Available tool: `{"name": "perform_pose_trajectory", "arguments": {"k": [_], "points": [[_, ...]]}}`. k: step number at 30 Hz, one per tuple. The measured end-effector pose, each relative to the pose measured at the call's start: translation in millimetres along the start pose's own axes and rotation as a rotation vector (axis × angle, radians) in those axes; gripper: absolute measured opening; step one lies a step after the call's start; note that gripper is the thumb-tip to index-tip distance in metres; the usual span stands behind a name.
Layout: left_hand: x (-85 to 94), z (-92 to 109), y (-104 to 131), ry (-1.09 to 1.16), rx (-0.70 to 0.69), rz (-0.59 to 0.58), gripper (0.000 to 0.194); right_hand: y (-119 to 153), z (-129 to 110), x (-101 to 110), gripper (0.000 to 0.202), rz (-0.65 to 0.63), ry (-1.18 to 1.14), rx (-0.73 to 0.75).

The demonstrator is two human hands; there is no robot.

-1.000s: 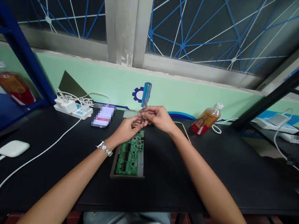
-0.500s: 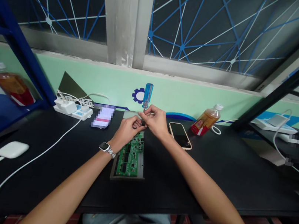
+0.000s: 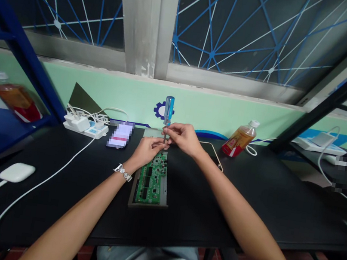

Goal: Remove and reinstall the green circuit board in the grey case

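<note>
A screwdriver [image 3: 169, 108] with a clear blue handle stands nearly upright over the far part of a green circuit board [image 3: 154, 184]. My right hand [image 3: 185, 138] pinches its shaft just below the handle. Lower down, the closed fingertips of my left hand [image 3: 147, 152] are around the shaft near its tip. The tip itself is hidden by those fingers, so I cannot tell what it touches. The board lies in a grey metal tray [image 3: 165, 198] on the black table. A silver watch [image 3: 123, 172] is on my left wrist.
A phone [image 3: 211, 153] lies partly behind my right hand, and a drink bottle [image 3: 240, 139] stands farther right. Left of the board are a phone with a lit screen [image 3: 120, 134], a power strip [image 3: 95, 129] with cables and a white charger [image 3: 17, 172].
The screwdriver's handle has shifted slightly left and is more upright. My right fingers have changed their hold on the shaft. My left wrist has turned, and its fingers are straighter.
</note>
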State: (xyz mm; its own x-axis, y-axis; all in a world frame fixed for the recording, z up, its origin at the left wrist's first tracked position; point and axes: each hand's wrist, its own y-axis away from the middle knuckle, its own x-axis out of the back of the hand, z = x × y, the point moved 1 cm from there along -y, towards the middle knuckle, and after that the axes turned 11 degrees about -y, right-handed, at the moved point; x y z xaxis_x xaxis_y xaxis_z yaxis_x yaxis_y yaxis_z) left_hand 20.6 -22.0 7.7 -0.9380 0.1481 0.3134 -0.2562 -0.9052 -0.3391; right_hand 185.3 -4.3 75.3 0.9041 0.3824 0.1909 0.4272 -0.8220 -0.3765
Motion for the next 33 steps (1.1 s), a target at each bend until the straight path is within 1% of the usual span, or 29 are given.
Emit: {"name": "perform_pose_trajectory", "arguments": {"k": [3,6,9,11,13,18,21,26,29,33], "points": [[-0.8,0.1,0.1,-0.024,-0.013,-0.031,0.029,1.1,1.0,0.0,0.026,0.099,0.108,0.039],[-0.5,1.0,0.6,-0.054,-0.033,-0.042,0.028,0.8,-0.6,-1.8,0.029,0.118,0.145,0.048],[-0.1,3.2,1.2,-0.073,-0.047,-0.053,0.027,-1.2,-6.6,-2.5,0.034,0.065,0.101,0.045],[-0.3,4.6,1.3,-0.065,-0.037,-0.063,0.027,-2.6,-10.6,-1.9,0.037,0.005,0.006,0.015],[-0.6,5.4,1.3,-0.052,-0.025,-0.063,0.027,-3.5,-12.7,-0.5,0.034,-0.044,-0.086,-0.021],[-0.7,5.3,2.0,-0.066,-0.033,-0.062,0.027,-4.9,-9.0,6.2,0.035,-0.085,-0.195,-0.047],[-0.8,3.2,2.4,-0.070,-0.047,-0.068,0.027,-6.8,-5.4,9.6,0.035,-0.084,-0.205,-0.043],[-2.8,-1.9,3.9,-0.102,-0.081,-0.051,0.027,-9.7,-4.2,7.3,0.034,0.000,-0.156,0.002],[-3.5,-0.4,6.4,-0.178,-0.114,-0.012,0.026,-8.4,-7.3,2.8,0.035,0.103,-0.019,0.079],[-3.2,5.5,9.3,-0.336,-0.150,0.025,0.024,-4.1,-11.6,-3.6,0.040,0.230,0.152,0.211]]}}
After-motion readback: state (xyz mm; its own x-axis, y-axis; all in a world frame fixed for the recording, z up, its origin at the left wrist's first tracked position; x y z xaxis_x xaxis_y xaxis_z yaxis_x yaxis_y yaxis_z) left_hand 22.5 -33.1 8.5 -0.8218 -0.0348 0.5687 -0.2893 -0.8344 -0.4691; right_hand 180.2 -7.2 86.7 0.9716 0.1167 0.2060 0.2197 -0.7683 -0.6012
